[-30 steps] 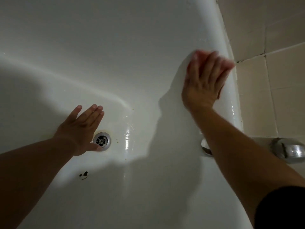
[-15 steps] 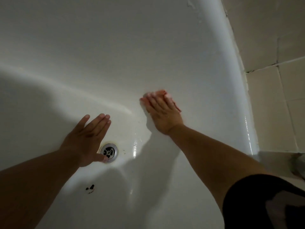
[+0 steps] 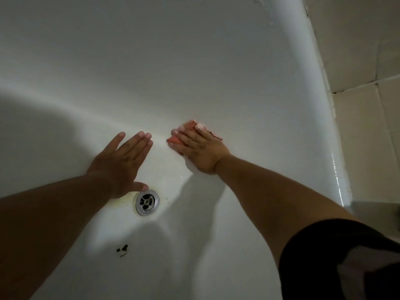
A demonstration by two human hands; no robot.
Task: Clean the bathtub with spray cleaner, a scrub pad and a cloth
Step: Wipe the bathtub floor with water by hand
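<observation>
Pink cloth [image 3: 174, 140] under flat right hand [image 3: 201, 152], now nearer left hand [image 3: 121, 163], spread open beside drain [image 3: 147, 202]

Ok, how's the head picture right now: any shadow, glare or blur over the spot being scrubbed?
Head view: dim overall, with a broad shadow over the bathtub floor at left and the arm's shadow falling below the right hand. Head view: glare streaks the wet rim at right, away from the scrubbing. Head view: the pink pad looks slightly soft, while the drain is sharp.
</observation>
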